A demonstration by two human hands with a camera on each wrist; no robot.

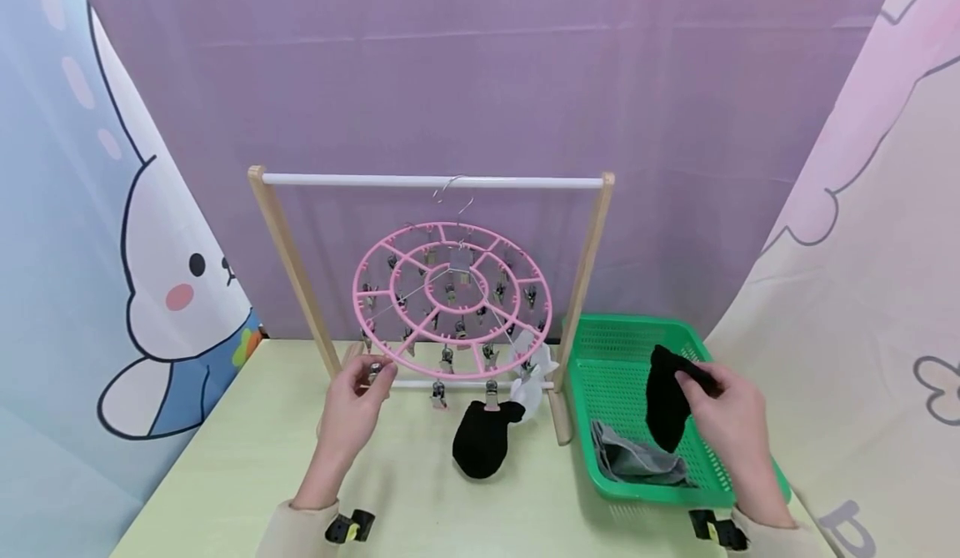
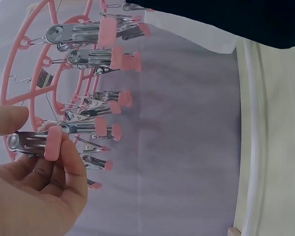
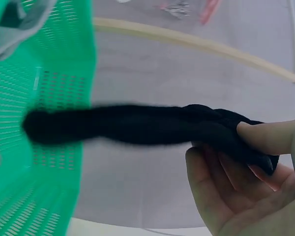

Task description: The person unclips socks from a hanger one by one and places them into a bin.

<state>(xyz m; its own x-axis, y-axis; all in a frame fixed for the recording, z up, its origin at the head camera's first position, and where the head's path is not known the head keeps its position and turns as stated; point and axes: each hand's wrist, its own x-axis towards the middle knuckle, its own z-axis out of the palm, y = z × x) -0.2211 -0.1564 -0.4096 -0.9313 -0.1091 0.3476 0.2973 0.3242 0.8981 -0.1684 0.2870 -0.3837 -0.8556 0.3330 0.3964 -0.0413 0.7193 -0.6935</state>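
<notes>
A round pink drying hanger (image 1: 452, 373) with metal clips hangs from the rack's white bar. At its near left edge my left hand (image 1: 357, 399) holds a metal clip (image 2: 34, 143) with pink tips, thumb on one side and curled fingers on the other. My right hand (image 1: 726, 412) pinches a black sock (image 1: 666, 404) by one end over the green basket (image 1: 607, 485); the rest dangles, as the right wrist view (image 3: 142, 125) also shows. Another black sock (image 1: 480, 443) hangs from a front clip, and a white piece of fabric (image 1: 528, 393) hangs behind it to the right.
Grey fabric (image 1: 637, 460) lies in the near part of the basket. The rack has wooden side posts (image 1: 588, 262) and a white top bar (image 1: 360, 180), and stands on a pale table (image 1: 202, 491). A purple curtain (image 1: 420, 82) hangs behind.
</notes>
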